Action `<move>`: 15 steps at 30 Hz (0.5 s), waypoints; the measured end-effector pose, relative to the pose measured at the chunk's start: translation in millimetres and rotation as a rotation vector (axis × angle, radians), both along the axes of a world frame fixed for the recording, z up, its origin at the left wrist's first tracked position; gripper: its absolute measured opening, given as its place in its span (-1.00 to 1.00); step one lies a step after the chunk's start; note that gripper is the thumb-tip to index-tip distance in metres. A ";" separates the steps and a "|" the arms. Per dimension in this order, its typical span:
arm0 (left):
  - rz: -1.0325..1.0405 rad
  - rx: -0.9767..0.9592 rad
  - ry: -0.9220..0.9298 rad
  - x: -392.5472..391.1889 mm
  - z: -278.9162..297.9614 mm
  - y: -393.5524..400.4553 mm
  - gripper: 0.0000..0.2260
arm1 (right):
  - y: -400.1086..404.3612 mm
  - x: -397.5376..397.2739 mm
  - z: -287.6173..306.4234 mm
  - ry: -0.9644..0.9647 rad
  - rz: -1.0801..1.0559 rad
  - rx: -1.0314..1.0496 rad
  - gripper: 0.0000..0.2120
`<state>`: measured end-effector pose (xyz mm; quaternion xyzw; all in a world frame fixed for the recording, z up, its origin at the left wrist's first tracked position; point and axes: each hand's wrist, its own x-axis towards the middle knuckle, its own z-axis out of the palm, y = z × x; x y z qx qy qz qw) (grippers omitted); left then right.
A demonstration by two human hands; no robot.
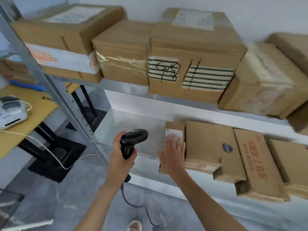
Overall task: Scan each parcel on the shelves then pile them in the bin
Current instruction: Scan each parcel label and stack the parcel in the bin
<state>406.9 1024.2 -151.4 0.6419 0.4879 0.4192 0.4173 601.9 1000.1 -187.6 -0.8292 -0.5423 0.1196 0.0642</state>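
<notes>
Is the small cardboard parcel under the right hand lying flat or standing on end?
Lying flat: the small cardboard parcel rests on the shelf, label up, right hand spread on top.

Bright, even, diffuse daylight-like light, no hard source visible. Soft shadows only under the upper shelf (166,97) and beneath the yellow table (21,135) left of it. Mild glare on clear tape across the cardboard boxes (123,64) on that shelf. Strong motion blur toward the right edge, labels smeared and unreadable. Wide-angle bending of the shelf post (50,84). Centre fairly sharp.
</notes>
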 end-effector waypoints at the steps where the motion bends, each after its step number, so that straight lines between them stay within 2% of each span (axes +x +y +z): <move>1: -0.018 -0.004 -0.008 -5.3 -3.1 6.2 -0.32 | 1.4 -0.6 -0.8 -0.001 -0.016 -0.010 -0.30; 9: -0.106 -0.065 -0.112 -38.0 -14.2 27.8 -0.39 | -2.2 -5.5 -2.9 -0.047 -0.087 0.033 -0.39; 15: -0.121 -0.069 -0.155 -46.9 -11.4 38.2 -0.38 | 20.6 -47.4 0.3 0.030 -0.103 0.042 -0.40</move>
